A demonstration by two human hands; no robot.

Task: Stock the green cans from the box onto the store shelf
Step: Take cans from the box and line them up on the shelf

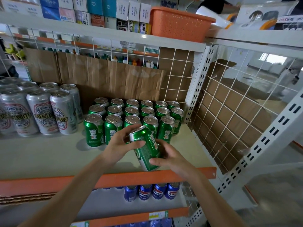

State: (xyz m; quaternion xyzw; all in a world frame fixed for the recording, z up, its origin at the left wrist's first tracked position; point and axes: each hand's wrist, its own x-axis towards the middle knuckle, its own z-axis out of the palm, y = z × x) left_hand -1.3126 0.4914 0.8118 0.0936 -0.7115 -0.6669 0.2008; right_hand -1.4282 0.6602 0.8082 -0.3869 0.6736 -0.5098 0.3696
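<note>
Placing step: your left hand [122, 144] and right hand [170, 157] both grip a tilted green can [146, 149]; next, stand it upright before the stocked green cans [131, 112].

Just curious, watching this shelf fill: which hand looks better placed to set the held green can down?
Probably the right hand: its grip is low on the tilted green can, nearer the bare shelf just right of the front row. The left hand holds the top.

White wire mesh [229, 104] backed with cardboard [98, 76] stands before a bright window [271, 57] and pale floor [260, 74].
</note>
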